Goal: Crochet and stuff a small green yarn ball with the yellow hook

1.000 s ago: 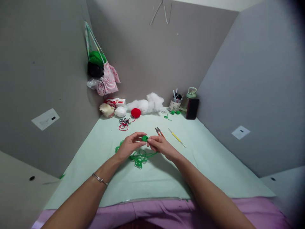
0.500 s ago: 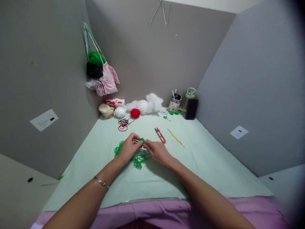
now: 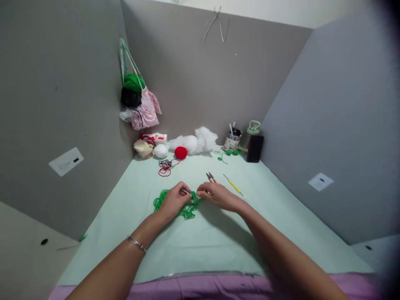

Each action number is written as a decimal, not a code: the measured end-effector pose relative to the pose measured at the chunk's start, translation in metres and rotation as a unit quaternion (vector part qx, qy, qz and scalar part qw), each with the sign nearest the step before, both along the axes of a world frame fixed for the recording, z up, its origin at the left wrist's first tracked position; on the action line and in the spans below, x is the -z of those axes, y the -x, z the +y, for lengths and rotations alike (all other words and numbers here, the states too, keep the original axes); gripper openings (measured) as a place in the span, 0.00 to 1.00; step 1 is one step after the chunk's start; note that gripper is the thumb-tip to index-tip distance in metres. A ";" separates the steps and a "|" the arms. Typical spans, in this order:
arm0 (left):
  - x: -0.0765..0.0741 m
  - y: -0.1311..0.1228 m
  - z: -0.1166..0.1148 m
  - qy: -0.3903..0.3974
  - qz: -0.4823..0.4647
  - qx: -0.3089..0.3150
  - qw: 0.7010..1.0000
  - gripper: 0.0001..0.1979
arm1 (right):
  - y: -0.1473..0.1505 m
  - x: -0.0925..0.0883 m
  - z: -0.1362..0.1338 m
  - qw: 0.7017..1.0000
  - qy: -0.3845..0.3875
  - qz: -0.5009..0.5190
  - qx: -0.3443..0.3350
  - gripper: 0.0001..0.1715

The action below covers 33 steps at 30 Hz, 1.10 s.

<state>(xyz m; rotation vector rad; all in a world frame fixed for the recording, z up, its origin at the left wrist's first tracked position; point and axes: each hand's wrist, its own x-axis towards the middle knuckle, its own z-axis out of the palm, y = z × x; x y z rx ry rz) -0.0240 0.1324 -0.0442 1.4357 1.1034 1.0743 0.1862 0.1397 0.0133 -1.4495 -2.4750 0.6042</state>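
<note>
A small green crocheted piece (image 3: 193, 195) is pinched between the thumb and fingers of my left hand (image 3: 175, 200). My right hand (image 3: 217, 195) is just to the right of it, a little apart, its thumb and fingertips brought together. What those fingertips hold, if anything, is too small to make out. Beneath and around my left hand lies a loose tangle of green yarn (image 3: 188, 212). Orange-handled thread snips (image 3: 210, 177) lie just beyond my right hand, which covers most of their handle. To the right rests a yellow-handled crochet hook (image 3: 233, 186).
Along the back stand a red yarn ball (image 3: 181, 153), a white yarn ball (image 3: 161, 151), white stuffing (image 3: 200, 141), two small green balls (image 3: 232, 153), a pen cup (image 3: 231, 143), a bottle (image 3: 253, 127) and a dark phone-like slab (image 3: 255, 148). A pink bag (image 3: 146, 109) hangs at left.
My right hand has drawn away from the green piece to the right and now partly covers the snips. My left hand keeps hold of the piece. The whole view has shifted slightly.
</note>
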 end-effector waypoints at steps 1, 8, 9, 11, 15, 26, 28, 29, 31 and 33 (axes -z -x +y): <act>0.000 0.000 0.000 -0.001 -0.001 0.002 1.000 0.10 | -0.004 -0.004 0.012 1.000 -0.012 -0.011 0.008 0.15; -0.004 -0.001 0.000 -0.039 -0.003 -0.026 0.999 0.08 | 0.006 -0.024 0.136 0.992 -0.100 -0.056 0.051 0.15; -0.004 -0.001 0.000 -0.042 -0.002 -0.026 0.999 0.08 | 0.014 -0.027 0.155 0.992 -0.105 -0.057 0.050 0.17; -0.006 -0.001 0.000 -0.047 0.001 -0.027 0.999 0.07 | 0.035 -0.032 0.192 0.992 -0.104 -0.058 0.046 0.19; -0.008 -0.001 0.000 -0.052 0.007 -0.024 0.998 0.05 | 0.085 -0.035 0.250 0.992 -0.088 -0.067 0.059 0.20; -0.014 -0.001 -0.003 -0.063 0.013 -0.017 0.998 0.08 | 0.136 -0.025 0.306 0.977 -0.047 0.060 0.198 0.22; -0.017 0.000 -0.003 -0.065 0.006 -0.023 0.998 0.08 | 0.125 -0.036 0.313 0.965 -0.045 0.141 0.217 0.23; -0.018 0.000 -0.003 -0.065 0.002 -0.025 0.998 0.08 | 0.118 -0.042 0.315 0.957 -0.043 0.183 0.221 0.23; -0.020 0.002 -0.003 -0.063 -0.007 -0.031 0.997 0.07 | 0.105 -0.053 0.318 0.938 -0.032 0.263 0.222 0.23; -0.021 0.004 -0.002 -0.061 -0.015 -0.038 0.997 0.07 | 0.091 -0.062 0.316 0.916 -0.018 0.332 0.226 0.23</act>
